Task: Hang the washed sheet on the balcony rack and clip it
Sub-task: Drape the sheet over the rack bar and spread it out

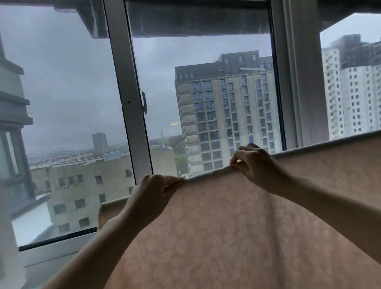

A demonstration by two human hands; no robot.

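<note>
Head view: looking out through a balcony window, hands raised at the top edge of a sheet.
Left building: grey facade (4, 103) at the far left edge, seen through the glass.
Left pane: overcast sky above, low concrete block (83, 191) with small square windows below.
Window frame: pale metal upright (127, 103) leaning slightly, small dark handle (144, 102) on its right side.
Left hand: (158, 186) forearm rising from the lower left, fingers curled, thumb and fingertips pinching the sheet's upper edge at its left end.
Sheet: (221, 240) pale pink with a faint leaf pattern, filling the lower middle and right of the view; top edge runs from the left hand up to the right edge of the picture, stretched taut between the two hands; a second layer shows lower down behind the left forearm.
Middle pane: tall grey-brown tower block (225, 113) beyond the glass, dark rolled blind (198, 16) across the top.
Right hand: (253, 163) forearm coming in from the right, fingers curled over the top edge, pinching the fabric just right of the left hand, the two hands near but apart.
Right pane: white high-rise (356, 91) behind the sheet's raised edge.
Rack and clips: cannot tell; whatever carries the top edge lies hidden under the fabric.
Containers: nothing of that kind to be made out.
</note>
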